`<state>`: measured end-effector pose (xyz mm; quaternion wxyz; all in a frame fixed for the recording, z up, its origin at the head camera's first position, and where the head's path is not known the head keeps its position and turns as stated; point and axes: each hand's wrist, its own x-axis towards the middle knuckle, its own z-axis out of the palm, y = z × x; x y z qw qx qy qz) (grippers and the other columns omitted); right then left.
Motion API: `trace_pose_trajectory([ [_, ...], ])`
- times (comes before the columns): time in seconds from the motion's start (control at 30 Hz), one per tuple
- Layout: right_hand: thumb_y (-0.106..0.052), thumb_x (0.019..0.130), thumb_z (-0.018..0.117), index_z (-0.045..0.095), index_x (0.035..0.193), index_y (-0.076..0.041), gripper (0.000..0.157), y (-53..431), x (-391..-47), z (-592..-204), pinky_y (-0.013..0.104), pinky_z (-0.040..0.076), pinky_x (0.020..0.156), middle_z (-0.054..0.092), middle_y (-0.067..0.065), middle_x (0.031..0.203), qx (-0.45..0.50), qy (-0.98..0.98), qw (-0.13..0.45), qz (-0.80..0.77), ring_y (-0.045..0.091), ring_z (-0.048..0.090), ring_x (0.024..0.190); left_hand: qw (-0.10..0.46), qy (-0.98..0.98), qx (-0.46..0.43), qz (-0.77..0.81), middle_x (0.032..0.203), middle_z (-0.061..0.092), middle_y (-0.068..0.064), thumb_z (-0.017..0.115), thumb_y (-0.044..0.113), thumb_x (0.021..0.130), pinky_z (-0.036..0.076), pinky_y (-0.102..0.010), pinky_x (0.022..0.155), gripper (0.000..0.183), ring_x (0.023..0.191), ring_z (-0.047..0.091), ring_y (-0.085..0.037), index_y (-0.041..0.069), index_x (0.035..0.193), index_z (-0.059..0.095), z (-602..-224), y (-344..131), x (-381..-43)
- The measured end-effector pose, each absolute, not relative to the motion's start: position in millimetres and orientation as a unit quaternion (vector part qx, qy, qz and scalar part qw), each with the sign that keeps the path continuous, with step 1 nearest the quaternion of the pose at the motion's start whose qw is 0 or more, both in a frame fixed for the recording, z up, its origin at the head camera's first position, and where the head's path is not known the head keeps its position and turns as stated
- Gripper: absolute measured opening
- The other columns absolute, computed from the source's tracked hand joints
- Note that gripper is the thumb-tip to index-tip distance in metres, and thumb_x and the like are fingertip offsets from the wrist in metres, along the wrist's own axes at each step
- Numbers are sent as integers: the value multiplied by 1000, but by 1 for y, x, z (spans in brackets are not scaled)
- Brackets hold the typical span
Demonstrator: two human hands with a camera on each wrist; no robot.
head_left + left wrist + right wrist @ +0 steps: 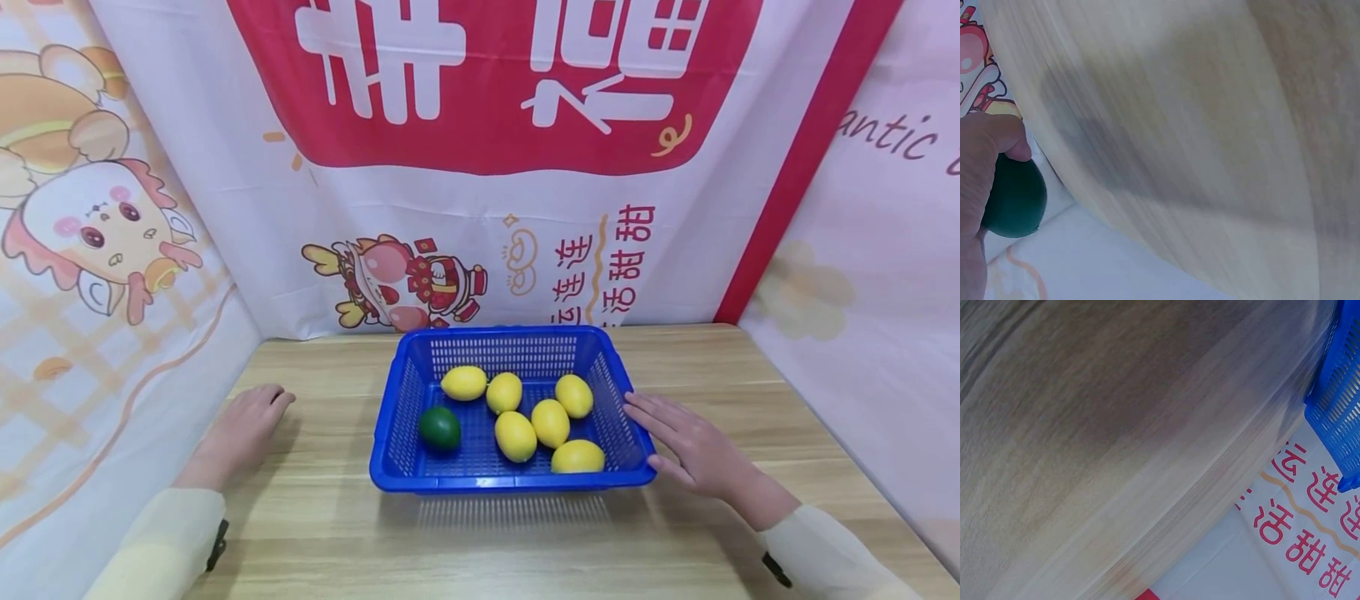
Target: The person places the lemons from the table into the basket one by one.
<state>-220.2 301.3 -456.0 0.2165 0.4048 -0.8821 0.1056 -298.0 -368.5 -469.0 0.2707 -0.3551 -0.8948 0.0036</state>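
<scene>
Over the left side of the wooden table, my left hand (246, 423) grips a smooth dark green, egg-shaped fruit (1017, 199). The left wrist view shows thumb and fingers around it; the head view hides it behind the hand. My right hand (693, 446) rests against the right rim of a blue plastic basket (510, 482), fingers fairly straight and thumb by the near corner. Inside lie several yellow lemons (516, 437), mostly toward the middle and right. Another dark green fruit (439, 429) sits at the basket's left. The right wrist view catches the basket's side (1338, 412) but no fingers.
The basket stands at the middle of the wood-grain table (322, 533). A printed white and red cloth (480, 196) hangs behind the table's far edge. More patterned cloth hangs at the left (150, 367) and right (870, 333) sides.
</scene>
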Motion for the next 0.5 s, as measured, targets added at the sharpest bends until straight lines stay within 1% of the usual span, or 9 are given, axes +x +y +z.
trace_pose_trajectory([
  [0.1, -37, 92, 60, 49, 142, -3, 60, 302, -221, -456, 22, 14, 114, 45, 12, 147, 408, -880, 216, 111, 27, 41, 135, 289, -885, -364, 1, 96, 56, -24, 55, -19, 70, 47, -56, 78, 34, 89, 55, -43, -9, 102, 60, -464, -362, -298],
  [0.23, -39, 94, 57, 49, 141, -2, 60, 303, -223, -458, 22, 14, 115, 45, 13, 147, 413, -876, 219, 115, 27, 41, 135, 309, -872, -379, 6, 96, 56, -26, 52, -17, 73, 47, -57, 81, 31, 89, 54, -46, -10, 102, 60, -459, -356, -300],
  [0.4, -39, 94, 57, 50, 140, -1, 60, 303, -223, -459, 22, 14, 115, 45, 13, 147, 416, -875, 220, 115, 27, 41, 135, 314, -866, -390, 12, 97, 56, -27, 52, -18, 71, 46, -57, 85, 34, 90, 54, -47, -10, 103, 59, -453, -351, -303],
  [0.5, -38, 93, 59, 50, 141, -2, 60, 303, -223, -458, 22, 14, 115, 45, 12, 147, 414, -877, 217, 112, 27, 41, 135, 318, -863, -392, 16, 98, 57, -28, 49, -17, 72, 46, -58, 86, 33, 90, 55, -47, -10, 103, 59, -449, -348, -304],
])
